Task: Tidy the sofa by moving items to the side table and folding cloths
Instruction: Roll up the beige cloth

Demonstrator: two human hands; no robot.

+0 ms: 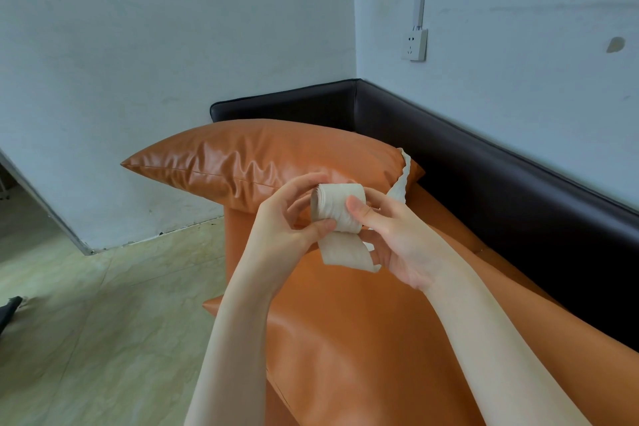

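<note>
The tissue roll (pixel 337 206) sits up over the orange sofa (pixel 363 322), near the pillow (pixel 242 156). Both hands grip it, left hand (pixel 287 218) and right hand (pixel 397 245). Light, soft, tears easily, so I'd hold the sides gently.

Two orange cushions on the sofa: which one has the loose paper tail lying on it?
The far cushion, by the black armrest: the tail from the paper roll drapes over its right corner. The near cushion, under the forearms, carries none.

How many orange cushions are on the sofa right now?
2. One orange cushion leans at the sofa's far end behind the hands; the other lies nearer, under the forearms. More may lie out of frame.
</note>
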